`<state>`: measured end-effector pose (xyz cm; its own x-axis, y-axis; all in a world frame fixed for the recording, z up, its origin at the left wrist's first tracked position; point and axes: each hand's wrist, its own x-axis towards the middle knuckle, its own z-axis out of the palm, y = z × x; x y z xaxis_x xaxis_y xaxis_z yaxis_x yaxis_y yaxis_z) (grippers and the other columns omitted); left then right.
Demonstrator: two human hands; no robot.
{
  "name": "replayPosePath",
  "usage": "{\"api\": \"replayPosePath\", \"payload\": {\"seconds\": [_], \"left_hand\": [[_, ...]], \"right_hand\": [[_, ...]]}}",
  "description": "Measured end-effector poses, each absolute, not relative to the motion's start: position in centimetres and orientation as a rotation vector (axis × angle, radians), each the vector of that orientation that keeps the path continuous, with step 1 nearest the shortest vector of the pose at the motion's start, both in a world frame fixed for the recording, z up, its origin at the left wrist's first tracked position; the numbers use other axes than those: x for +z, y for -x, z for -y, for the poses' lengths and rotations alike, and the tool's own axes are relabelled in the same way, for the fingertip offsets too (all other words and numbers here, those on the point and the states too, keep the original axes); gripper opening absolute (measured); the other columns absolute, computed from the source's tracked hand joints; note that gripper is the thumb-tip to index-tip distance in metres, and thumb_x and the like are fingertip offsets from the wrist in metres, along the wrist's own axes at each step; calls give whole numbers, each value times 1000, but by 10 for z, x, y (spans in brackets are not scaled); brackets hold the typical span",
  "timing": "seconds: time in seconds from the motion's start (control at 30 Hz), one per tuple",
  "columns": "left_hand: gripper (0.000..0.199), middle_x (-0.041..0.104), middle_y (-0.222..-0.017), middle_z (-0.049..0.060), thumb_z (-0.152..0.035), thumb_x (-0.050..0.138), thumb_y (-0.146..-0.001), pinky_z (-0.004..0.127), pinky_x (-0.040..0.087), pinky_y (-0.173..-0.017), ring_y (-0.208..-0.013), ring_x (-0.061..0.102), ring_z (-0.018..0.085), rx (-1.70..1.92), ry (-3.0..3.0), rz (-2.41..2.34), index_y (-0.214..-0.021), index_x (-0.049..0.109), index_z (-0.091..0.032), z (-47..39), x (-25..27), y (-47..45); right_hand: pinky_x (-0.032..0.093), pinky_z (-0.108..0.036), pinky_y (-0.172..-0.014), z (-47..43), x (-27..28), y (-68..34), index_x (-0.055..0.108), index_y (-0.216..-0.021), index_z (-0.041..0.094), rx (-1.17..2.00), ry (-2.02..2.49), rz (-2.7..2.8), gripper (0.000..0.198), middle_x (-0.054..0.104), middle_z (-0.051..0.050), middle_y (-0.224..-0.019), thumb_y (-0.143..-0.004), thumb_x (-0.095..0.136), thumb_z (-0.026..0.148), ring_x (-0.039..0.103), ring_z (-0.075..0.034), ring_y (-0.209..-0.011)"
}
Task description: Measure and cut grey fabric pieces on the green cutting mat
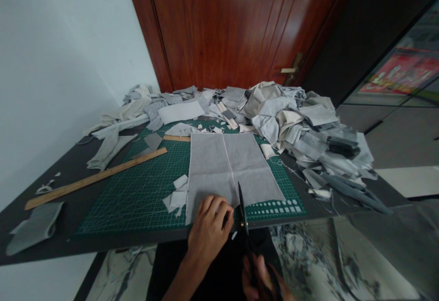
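A grey piece of cloth [209, 163] lies flat on a green cutting mat [130, 200], with a pale pinkish line running down its middle. My left hand [211, 218] has its fingers curled together at the near edge of the cloth, holding it there; the fingertips are partly hidden. My right hand [260, 278] grips the handles of black scissors [244, 218] below the table edge. Their blades point away from me and meet the cloth's near edge beside the pale line. White scraps [178, 193] lie left of the cloth.
A wooden ruler [99, 180] lies slantwise on the left, near a folded grey-green cloth [37, 228]. Heaped fabric scraps [274, 109] line the table's back and right side. Behind stands a brown door [222, 31]. More scraps [298, 255] litter the floor.
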<state>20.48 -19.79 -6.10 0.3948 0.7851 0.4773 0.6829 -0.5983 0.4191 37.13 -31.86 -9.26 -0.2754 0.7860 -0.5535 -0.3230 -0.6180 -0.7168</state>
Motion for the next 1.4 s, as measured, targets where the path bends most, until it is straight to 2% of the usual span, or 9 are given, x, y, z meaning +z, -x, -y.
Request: {"api": "replayPosePath", "payload": {"seconds": [0.1, 0.23, 0.37, 0.67, 0.97, 1.27, 1.4], "left_hand": [[11, 64, -94, 3, -14, 55, -96, 39, 45, -85, -94, 56, 22, 1008, -2509, -1289, -88, 58, -21, 199, -61, -204], [10, 64, -92, 2, -13, 57, -95, 38, 45, -84, -93, 57, 22, 1034, -2538, -1229, -89, 57, -21, 200, -62, -203], [12, 64, -89, 2, -10, 57, -93, 36, 45, -84, -92, 56, 21, 1122, -2545, -1162, -88, 56, -20, 201, -65, -202], [12, 63, -87, 2, -8, 57, -91, 36, 45, -82, -89, 55, 21, 1184, -2577, -1138, -87, 55, -19, 200, -68, -202], [12, 63, -86, 2, -8, 57, -91, 37, 46, -81, -88, 55, 21, 1195, -2586, -1149, -87, 55, -19, 200, -69, -202], [12, 63, -86, 2, -8, 56, -92, 35, 47, -80, -87, 56, 20, 1211, -2571, -1133, -86, 54, -19, 201, -69, -201], [13, 63, -85, 1, -9, 58, -91, 35, 47, -79, -86, 56, 21, 1193, -2566, -1136, -85, 55, -20, 201, -70, -201]], "right_hand": [[37, -21, -53, 310, -92, -373, 57, -100, 18, 2037, 1218, 550, 78, 52, 3, -66, -70, 57, 90, 48, -9, -54], [35, -20, -45, 291, -80, -369, 48, -99, 20, 2118, 1128, 539, 86, 48, 8, -62, -59, 56, 97, 38, -5, -41], [41, -21, -42, 276, -63, -366, 45, -98, 21, 2023, 1149, 611, 82, 47, 9, -63, -64, 56, 95, 36, -5, -40], [44, -21, -43, 269, -45, -374, 47, -96, 20, 1959, 1252, 694, 74, 46, 8, -63, -73, 55, 89, 39, -5, -41], [42, -21, -37, 269, -42, -374, 48, -93, 20, 1894, 1362, 754, 77, 42, 10, -57, -68, 57, 92, 38, -5, -35], [40, -19, -35, 268, -50, -364, 49, -75, 19, 1840, 1336, 838, 75, 41, 9, -53, -69, 54, 93, 37, -4, -33], [41, -19, -35, 270, -50, -364, 50, -80, 19, 1825, 1341, 816, 73, 42, 9, -53, -69, 57, 91, 38, -5, -33]]}}
